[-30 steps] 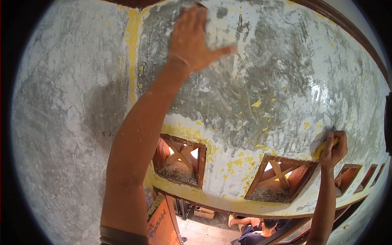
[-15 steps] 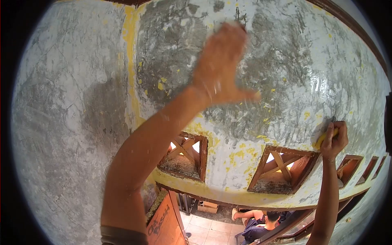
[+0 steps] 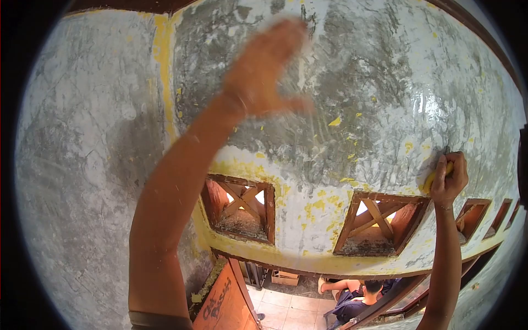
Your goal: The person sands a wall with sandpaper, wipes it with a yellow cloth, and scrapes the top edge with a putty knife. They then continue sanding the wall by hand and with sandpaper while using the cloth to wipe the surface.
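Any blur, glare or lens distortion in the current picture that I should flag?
Head view: left hand smeared by motion, fingers indistinct; right hand noticeably crisper. Head view: white glare on the wall, upper right. Head view: wide-angle bowing of the wall's lower edge, with black, rounded picture corners.

At the near left, wears a dark, dull brownish-grey sleeve [image 3: 159,320] on the left arm [image 3: 165,209], cut short above the elbow, with a plain hem and only a narrow strip of cloth in view. Goes bare below that hem, full at the forearm and tapering to a slimmer wrist, with a left hand [image 3: 264,69] too blurred for fine detail. At the right, shows a bare, slender-looking right forearm [image 3: 446,258], narrowing toward a bare right hand [image 3: 450,179].
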A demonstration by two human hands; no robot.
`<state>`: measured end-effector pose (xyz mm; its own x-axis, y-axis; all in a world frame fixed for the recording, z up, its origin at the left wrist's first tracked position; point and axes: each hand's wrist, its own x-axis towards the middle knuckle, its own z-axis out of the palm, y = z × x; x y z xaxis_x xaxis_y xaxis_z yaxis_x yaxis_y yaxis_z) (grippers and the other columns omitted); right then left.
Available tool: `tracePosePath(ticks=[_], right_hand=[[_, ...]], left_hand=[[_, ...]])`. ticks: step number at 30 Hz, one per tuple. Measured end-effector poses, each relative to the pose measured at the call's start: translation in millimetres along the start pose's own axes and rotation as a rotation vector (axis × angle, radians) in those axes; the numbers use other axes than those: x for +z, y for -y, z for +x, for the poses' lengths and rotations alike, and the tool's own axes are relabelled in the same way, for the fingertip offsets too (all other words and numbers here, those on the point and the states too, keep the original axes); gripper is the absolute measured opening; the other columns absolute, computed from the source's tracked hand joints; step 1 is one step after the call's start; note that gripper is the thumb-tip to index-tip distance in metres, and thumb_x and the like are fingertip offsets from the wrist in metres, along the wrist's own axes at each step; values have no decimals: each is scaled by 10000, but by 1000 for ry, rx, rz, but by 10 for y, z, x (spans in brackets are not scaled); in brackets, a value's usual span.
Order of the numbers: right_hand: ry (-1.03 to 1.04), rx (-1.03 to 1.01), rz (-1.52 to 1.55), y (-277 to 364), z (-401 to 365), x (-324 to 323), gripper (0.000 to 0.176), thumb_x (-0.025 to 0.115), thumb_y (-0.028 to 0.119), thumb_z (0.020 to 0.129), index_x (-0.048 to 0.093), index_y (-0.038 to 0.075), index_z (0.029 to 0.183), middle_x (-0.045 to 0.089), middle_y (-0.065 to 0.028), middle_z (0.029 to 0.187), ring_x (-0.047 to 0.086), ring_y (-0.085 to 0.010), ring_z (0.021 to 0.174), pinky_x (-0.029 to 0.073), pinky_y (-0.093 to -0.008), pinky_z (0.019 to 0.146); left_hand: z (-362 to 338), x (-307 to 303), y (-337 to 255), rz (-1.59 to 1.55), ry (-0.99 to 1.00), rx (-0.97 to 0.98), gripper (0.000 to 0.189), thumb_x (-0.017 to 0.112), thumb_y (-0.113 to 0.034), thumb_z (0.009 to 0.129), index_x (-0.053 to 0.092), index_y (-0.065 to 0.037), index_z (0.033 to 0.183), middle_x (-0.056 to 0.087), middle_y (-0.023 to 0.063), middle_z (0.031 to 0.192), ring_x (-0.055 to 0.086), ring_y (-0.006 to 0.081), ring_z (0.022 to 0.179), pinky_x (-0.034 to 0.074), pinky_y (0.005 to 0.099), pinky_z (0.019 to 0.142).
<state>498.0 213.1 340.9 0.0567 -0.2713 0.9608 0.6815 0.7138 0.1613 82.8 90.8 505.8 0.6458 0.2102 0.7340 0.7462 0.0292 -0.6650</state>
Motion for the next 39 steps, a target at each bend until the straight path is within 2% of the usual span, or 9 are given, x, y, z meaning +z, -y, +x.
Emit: tracePosePath(ticks=[5, 7, 10, 14, 21, 26, 31, 36, 39], right_hand=[[0, 26, -3, 30, -25, -4, 69, 604, 24, 846, 546, 3, 815, 526, -115, 734, 477, -288, 650, 383, -387, 608], [4, 29, 0, 14, -23, 2, 69, 601, 23, 843, 543, 7, 811, 524, -116, 732, 472, -287, 644, 382, -387, 607], [8, 3, -2, 13, -5, 1, 69, 595, 32, 844, 541, 9, 808, 521, -121, 729, 462, -294, 638, 378, -388, 606], [-9, 0, 2, 24, -12, 7, 70, 588, 39, 843, 538, 8, 806, 518, -127, 730, 455, -309, 635, 368, -399, 604], [2, -58, -26, -4, 23, 3, 56, 580, 28, 828, 532, 5, 813, 504, -143, 723, 443, -331, 627, 355, -416, 606], [30, -36, -39, 32, 12, -12, 46, 580, 18, 816, 535, 10, 810, 508, -140, 731, 446, -324, 631, 357, -418, 616], [4, -70, -30, 7, 21, 0, 54, 585, 29, 815, 534, 14, 811, 503, -135, 731, 446, -321, 631, 354, -416, 618], [14, -36, -18, 34, 15, 3, 68, 590, 38, 813, 525, 20, 808, 493, -127, 724, 447, -314, 626, 345, -412, 615], [17, -10, -36, 46, 4, -3, 69, 591, 36, 809, 524, 24, 807, 491, -123, 721, 442, -310, 620, 342, -412, 615]], left_hand=[[58, 275, -194, 309, -371, -459, 1137, 512, -863, 768, 280, -64, 1543, 296, 188, 1593, 231, 336, 1501, 179, 441, 1233], [-77, 102, -778, -150, -87, 22, 1095, 592, -819, 742, 351, -57, 1489, 309, 211, 1579, 281, 356, 1476, 186, 467, 1229], [-10, 34, -347, -2, -33, 42, 1191, 521, -872, 742, 301, 7, 1516, 298, 240, 1575, 247, 362, 1490, 181, 450, 1233], [87, 366, 269, 346, -260, -502, 1207, 584, -843, 734, 252, -21, 1553, 251, 231, 1607, 191, 378, 1508, 169, 480, 1226], [-90, 29, -638, -147, 94, 215, 1228, 608, -834, 717, 269, 28, 1524, 225, 239, 1610, 183, 351, 1515, 143, 458, 1247], [151, 180, 92, 203, -332, -420, 1130, 510, -891, 744, 356, -84, 1519, 281, 179, 1605, 227, 357, 1499, 189, 493, 1224], [60, -21, -240, -26, 21, 203, 1157, 546, -853, 764, 312, -17, 1529, 274, 220, 1596, 244, 376, 1489, 178, 481, 1228], [246, 224, 264, 396, -153, -623, 1178, 413, -901, 788, 253, -12, 1544, 186, 225, 1626, 167, 357, 1514, 174, 442, 1237], [85, -50, -481, -41, -48, -138, 1207, 418, -904, 782, 237, 20, 1538, 184, 251, 1618, 142, 352, 1521, 153, 432, 1239]])
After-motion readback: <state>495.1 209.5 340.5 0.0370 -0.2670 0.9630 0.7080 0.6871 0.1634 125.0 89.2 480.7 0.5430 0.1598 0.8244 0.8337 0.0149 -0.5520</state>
